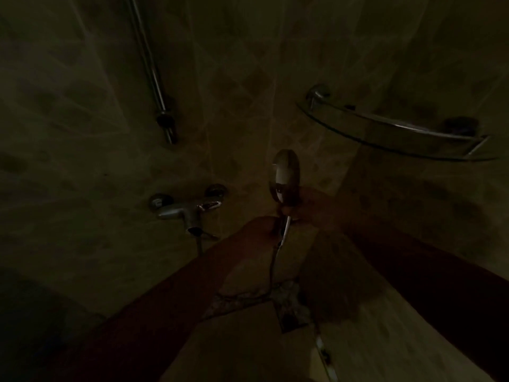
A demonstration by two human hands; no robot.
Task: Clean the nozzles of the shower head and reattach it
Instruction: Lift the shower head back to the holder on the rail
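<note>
The scene is very dark. A chrome and white shower head stands upright at the centre, its round face seen edge-on. My right hand grips its handle from the right. My left hand closes around the lower end of the handle, where the hose joins it. The hose hangs down from there toward the floor. The nozzle face is hard to make out.
A chrome wall mixer tap sits left of my hands. A slanted chrome riser rail with its holder runs above it. A curved glass corner shelf with a metal rail is at the upper right. A floor drain lies below.
</note>
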